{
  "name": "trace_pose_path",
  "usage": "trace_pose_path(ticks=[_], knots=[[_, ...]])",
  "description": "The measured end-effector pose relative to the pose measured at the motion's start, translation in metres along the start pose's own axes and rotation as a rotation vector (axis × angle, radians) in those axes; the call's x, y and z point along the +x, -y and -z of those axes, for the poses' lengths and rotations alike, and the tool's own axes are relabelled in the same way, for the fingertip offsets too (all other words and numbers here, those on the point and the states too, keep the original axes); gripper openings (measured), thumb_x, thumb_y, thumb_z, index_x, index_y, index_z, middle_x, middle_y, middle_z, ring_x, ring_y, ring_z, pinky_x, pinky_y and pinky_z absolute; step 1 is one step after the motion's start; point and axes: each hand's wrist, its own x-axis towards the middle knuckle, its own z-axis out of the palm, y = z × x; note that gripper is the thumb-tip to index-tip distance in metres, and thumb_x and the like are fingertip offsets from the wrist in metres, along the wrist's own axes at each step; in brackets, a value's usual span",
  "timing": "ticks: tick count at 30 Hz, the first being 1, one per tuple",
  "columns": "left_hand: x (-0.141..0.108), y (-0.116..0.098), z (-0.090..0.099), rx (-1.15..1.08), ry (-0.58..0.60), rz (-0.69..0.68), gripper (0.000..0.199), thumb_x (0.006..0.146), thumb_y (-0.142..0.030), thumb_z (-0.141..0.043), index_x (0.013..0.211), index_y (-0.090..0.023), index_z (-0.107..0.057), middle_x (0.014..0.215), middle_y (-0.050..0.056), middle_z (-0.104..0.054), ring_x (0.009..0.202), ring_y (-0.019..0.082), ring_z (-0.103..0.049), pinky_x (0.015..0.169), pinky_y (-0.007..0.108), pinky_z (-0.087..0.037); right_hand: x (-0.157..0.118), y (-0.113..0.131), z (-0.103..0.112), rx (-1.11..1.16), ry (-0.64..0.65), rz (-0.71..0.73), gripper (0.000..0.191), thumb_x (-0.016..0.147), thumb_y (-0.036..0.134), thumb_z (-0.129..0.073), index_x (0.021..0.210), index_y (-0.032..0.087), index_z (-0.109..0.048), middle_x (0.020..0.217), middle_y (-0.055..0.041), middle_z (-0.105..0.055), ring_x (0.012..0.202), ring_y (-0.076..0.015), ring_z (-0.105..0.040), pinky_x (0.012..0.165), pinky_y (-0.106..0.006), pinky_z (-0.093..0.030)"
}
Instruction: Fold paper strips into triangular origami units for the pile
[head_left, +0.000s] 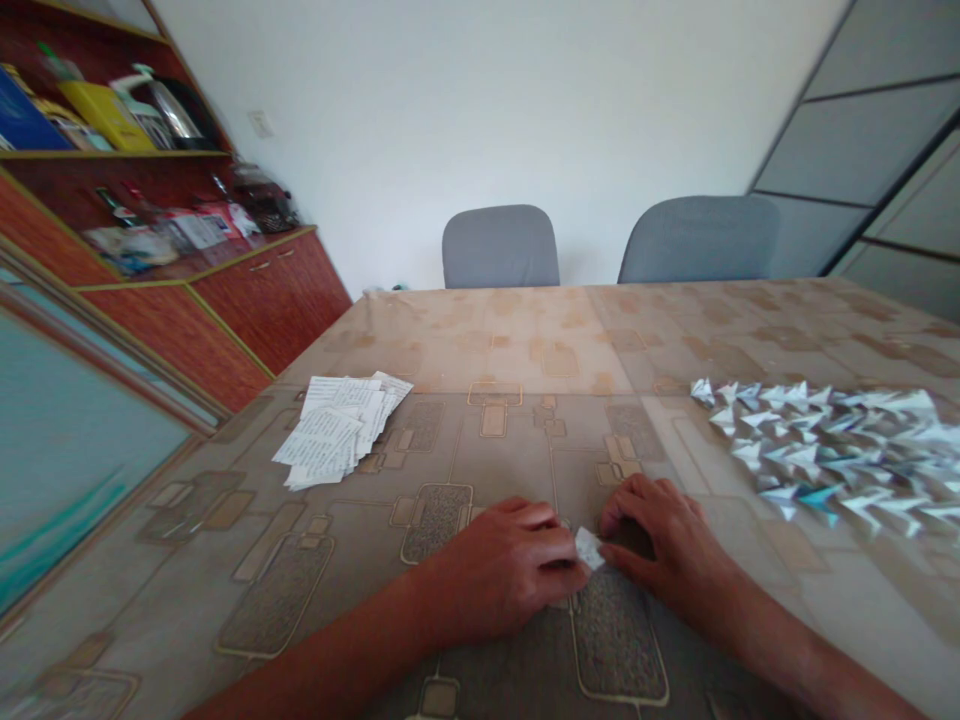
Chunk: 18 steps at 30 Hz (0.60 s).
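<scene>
Near the front middle of the table, a small folded piece of white paper point(589, 549) sits between my two hands. My left hand point(517, 565) is closed on its left side, with the fingertips bent over the paper. My right hand point(664, 530) is curled at its right edge, thumb and forefinger bent toward each other there. The exact grip of the right fingertips is small and hard to make out. Both hands rest low over the patterned tabletop, and part of the paper is hidden by the left fingers.
A loose stack of printed paper slips point(337, 430) lies to the left on the table point(487, 340). Rows of pointed folded paper pieces point(832, 440) stand at the right. Two grey chairs point(501, 246) are behind the far edge, and a cabinet point(255, 300) stands at the left.
</scene>
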Motion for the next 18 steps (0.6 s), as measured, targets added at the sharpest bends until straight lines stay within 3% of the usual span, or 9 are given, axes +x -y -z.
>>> trace_pose_path(ticks=[5, 8, 10, 14, 18], knots=[[0.000, 0.001, -0.001, -0.006, -0.008, -0.007, 0.015, 0.097, -0.028, -0.051, 0.095, -0.020, -0.063, 0.085, 0.000, -0.063, 0.084, 0.016, -0.052, 0.070, 0.031, -0.038, 0.002, -0.008, 0.006, 0.072, 0.045, 0.071, 0.019, 0.074, 0.003, -0.061, 0.077, 0.021, -0.064, 0.083, -0.0034, -0.063, 0.082, -0.0229, -0.057, 0.072, -0.035, -0.040], [0.001, 0.001, -0.001, 0.002, -0.021, -0.005, 0.015, 0.097, -0.028, -0.051, 0.093, -0.020, -0.063, 0.085, 0.000, -0.063, 0.082, 0.015, -0.053, 0.070, 0.031, -0.037, 0.003, -0.007, 0.002, 0.061, 0.007, 0.082, 0.013, 0.079, 0.010, -0.063, 0.085, 0.021, -0.066, 0.084, -0.0040, -0.064, 0.083, -0.0237, -0.057, 0.073, -0.037, -0.040], [0.002, 0.001, -0.001, -0.017, -0.023, 0.027, 0.018, 0.098, -0.028, -0.049, 0.090, -0.019, -0.062, 0.082, -0.001, -0.063, 0.080, 0.014, -0.053, 0.071, 0.030, -0.037, 0.004, -0.004, -0.001, 0.024, -0.023, 0.073, 0.013, 0.079, 0.014, -0.067, 0.089, 0.021, -0.066, 0.087, -0.0050, -0.064, 0.086, -0.0260, -0.056, 0.075, -0.039, -0.039], [0.002, 0.001, 0.000, -0.093, -0.024, 0.102, 0.026, 0.098, -0.032, -0.049, 0.080, -0.016, -0.058, 0.072, -0.002, -0.059, 0.072, 0.012, -0.052, 0.069, 0.028, -0.037, 0.007, 0.002, -0.005, 0.016, 0.021, 0.152, 0.024, 0.074, 0.007, -0.068, 0.092, 0.022, -0.065, 0.090, -0.0038, -0.062, 0.090, -0.0257, -0.055, 0.078, -0.039, -0.039], [-0.001, 0.005, -0.003, -0.047, -0.052, 0.036, 0.023, 0.097, -0.031, -0.051, 0.083, -0.018, -0.063, 0.075, -0.001, -0.060, 0.074, 0.013, -0.052, 0.069, 0.028, -0.035, 0.010, 0.000, -0.004, 0.041, 0.041, 0.230, 0.029, 0.074, 0.003, -0.066, 0.093, 0.025, -0.064, 0.092, -0.0028, -0.061, 0.090, -0.0239, -0.054, 0.079, -0.037, -0.038]])
